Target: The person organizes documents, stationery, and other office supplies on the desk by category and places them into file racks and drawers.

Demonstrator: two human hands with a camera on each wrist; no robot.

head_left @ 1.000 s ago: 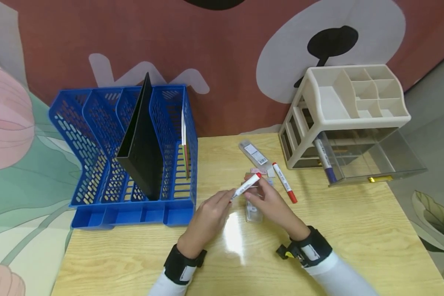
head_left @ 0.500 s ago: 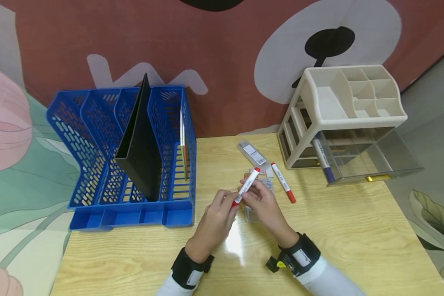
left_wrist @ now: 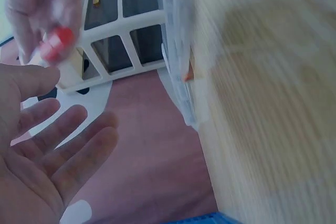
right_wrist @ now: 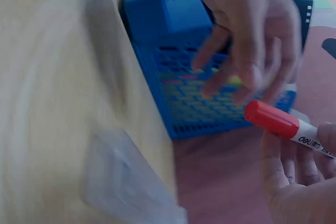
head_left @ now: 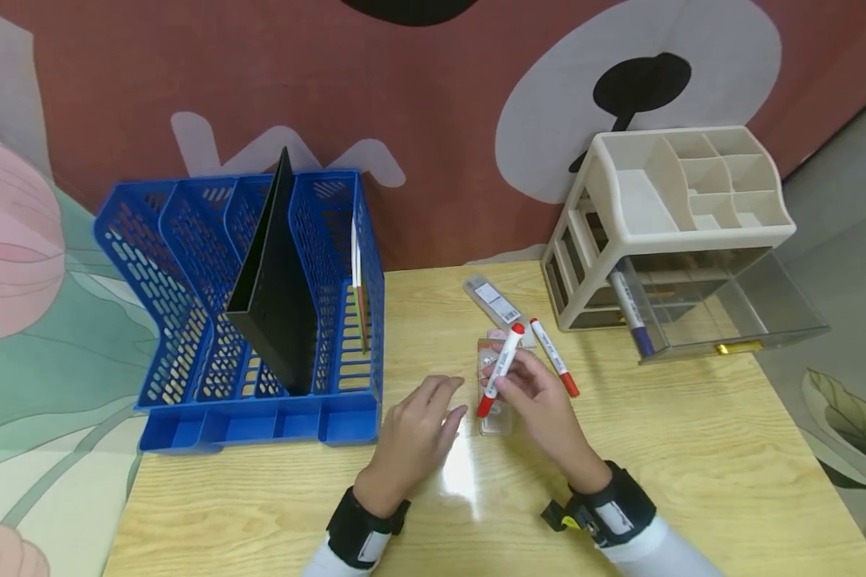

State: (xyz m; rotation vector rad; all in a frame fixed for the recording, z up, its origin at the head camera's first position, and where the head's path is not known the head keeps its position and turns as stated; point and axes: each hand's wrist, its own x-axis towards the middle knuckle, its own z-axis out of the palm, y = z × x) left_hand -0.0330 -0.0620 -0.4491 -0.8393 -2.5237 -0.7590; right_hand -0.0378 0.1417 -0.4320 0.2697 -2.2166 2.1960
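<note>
My right hand (head_left: pixel 544 401) pinches a white marker (head_left: pixel 503 369) with a red cap and red end between thumb and fingers, above the table. In the right wrist view the red cap (right_wrist: pixel 273 120) points toward my other hand. My left hand (head_left: pixel 414 429) is just left of the marker, fingers loosely extended, holding nothing; the left wrist view shows its fingers (left_wrist: pixel 79 150) spread apart. Beneath the right hand lies a clear plastic case (head_left: pixel 494 421), partly covered. Another red-and-white marker (head_left: pixel 555 357) lies on the table right of that hand.
A blue file rack (head_left: pixel 260 417) with a black binder (head_left: pixel 277 304) stands at left. A beige drawer organizer (head_left: pixel 613 192) stands at back right, its clear drawer (head_left: pixel 693 350) pulled out with a purple-capped marker (head_left: pixel 631 312) at its side. A grey labelled case (head_left: pixel 496 302) lies between.
My left hand has let go of the marker and drawn slightly away. The right hand has taken the marker a little to the right and turned it more upright in the head view.
</note>
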